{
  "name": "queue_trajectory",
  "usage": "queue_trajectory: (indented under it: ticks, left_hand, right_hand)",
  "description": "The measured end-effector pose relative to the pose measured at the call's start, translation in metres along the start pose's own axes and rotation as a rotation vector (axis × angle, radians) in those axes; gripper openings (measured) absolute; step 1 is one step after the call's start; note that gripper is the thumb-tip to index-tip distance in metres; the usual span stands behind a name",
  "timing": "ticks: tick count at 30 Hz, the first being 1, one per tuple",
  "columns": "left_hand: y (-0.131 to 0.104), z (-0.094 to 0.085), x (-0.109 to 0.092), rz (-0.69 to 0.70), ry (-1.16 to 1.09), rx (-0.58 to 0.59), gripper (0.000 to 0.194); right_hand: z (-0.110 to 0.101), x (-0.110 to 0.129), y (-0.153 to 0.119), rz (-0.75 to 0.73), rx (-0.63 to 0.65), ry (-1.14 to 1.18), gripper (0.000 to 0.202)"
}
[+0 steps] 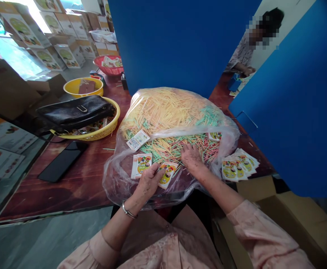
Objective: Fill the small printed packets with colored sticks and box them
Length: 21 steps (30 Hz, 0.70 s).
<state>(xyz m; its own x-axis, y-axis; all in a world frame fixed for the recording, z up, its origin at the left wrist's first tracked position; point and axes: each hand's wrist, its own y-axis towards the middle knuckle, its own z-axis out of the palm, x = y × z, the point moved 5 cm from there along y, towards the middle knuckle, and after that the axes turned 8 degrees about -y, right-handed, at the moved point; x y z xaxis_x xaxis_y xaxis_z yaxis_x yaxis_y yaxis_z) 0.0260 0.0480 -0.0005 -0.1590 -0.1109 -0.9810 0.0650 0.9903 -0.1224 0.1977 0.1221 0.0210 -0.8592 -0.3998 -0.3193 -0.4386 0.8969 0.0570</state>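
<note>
A large clear plastic bag full of thin yellow, green and red sticks lies open on the dark red table. My left hand is closed on a small printed packet at the bag's near edge. Just left of it another printed packet rests on the plastic. My right hand reaches into the loose sticks, its fingers bent down on them; their tips are hidden, and what they hold is unclear. A pale packet sits at the bag's left side. Fanned packets lie to the right.
On the left are a black phone, a yellow basket bearing a black bag, a yellow bowl and a red basket. Blue panels stand ahead and right. An open carton is at lower right. A person sits beyond.
</note>
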Motion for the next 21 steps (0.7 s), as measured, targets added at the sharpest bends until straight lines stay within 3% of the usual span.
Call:
queue_trajectory:
  ticks: [4, 12, 21]
  left_hand:
    - [-0.001, 0.001, -0.003, -0.003, -0.031, 0.005, 0.025]
    - [-0.004, -0.001, -0.008, -0.019, -0.093, -0.008, 0.023]
    - [-0.003, 0.002, -0.004, -0.026, -0.140, -0.023, 0.022]
  right_hand:
    - [0.008, -0.002, 0.000, 0.001, 0.042, -0.007, 0.024]
    - [0.018, 0.002, -0.003, 0.204, 0.043, -0.029, 0.024]
    - [0.022, 0.001, -0.008, 0.082, 0.045, -0.004, 0.026]
